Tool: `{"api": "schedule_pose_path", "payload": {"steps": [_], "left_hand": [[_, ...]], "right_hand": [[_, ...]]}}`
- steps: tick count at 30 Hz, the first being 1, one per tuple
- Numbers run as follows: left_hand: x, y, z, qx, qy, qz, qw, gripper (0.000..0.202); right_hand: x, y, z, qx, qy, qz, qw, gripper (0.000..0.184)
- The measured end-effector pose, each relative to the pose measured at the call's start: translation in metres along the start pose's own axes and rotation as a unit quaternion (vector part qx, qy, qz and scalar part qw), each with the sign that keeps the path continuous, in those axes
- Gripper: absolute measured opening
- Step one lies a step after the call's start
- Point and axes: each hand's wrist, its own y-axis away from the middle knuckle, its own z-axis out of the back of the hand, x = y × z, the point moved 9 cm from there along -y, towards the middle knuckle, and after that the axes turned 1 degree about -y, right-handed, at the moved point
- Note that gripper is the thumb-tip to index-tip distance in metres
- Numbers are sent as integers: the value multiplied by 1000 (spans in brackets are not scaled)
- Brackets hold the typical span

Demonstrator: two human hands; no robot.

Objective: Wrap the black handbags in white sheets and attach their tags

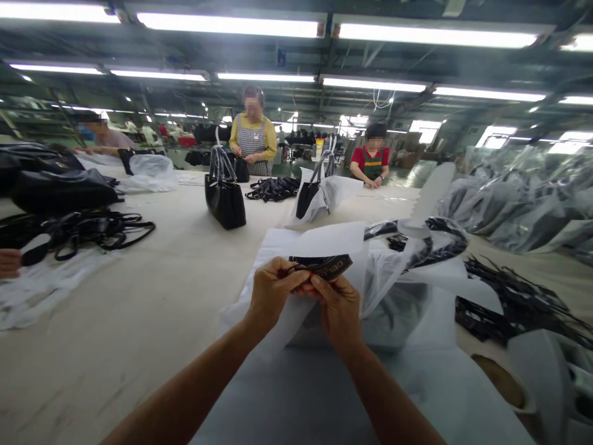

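Note:
Both hands meet in front of me at a black tag with gold-coloured lettering. My left hand is closed, pinching the tag's left end and what looks like a thin dark cord. With thumb and fingers, my right hand grips its lower edge. Directly behind and below lies a handbag in clear plastic and white sheets, largely covered. Its plastic-wrapped handles rise to the right, and a white notched card stands up between them.
Black straps lie right, beside a tape dispenser. Wrapped bags are heaped at far right. A black handbag and a part-wrapped one stand ahead. More straps and another person's hand are left. Co-workers stand across the table.

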Motion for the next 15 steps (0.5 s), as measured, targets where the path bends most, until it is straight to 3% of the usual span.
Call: {"api": "schedule_pose_path", "payload": {"steps": [8,15], "left_hand": [[2,27,-3,9,-89,-110,990,23],[10,35,-9,47,-71,-90,992,27]], "right_hand": [[-5,7,0,-7,-37,6,999,12],[-10,10,-11,8,-93,-54,994,17]]}}
